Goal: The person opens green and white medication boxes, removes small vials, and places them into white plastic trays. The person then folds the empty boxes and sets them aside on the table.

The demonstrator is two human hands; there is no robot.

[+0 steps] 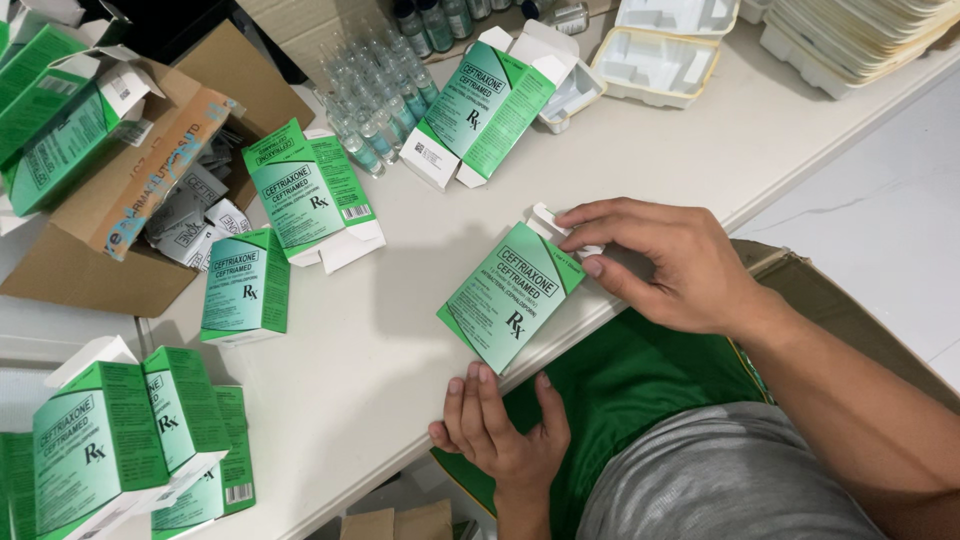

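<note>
Item: green medicine carton, flat at the near edge of the white table. Our right hand pinches its white end flap; our left hand, fingers loose, touches its lower corner. Glass vials beyond.

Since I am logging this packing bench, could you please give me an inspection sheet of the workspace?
Surface: white table, crowded.
Job's things: green carton at the table edge, its top flap open.
Clutter: more green cartons, glass vials, white trays, brown box of leaflets.
Grippers: left hand at the carton's lower corner; right hand at its flap.
Cables: nothing seen.
Surroundings: pale floor.
</note>
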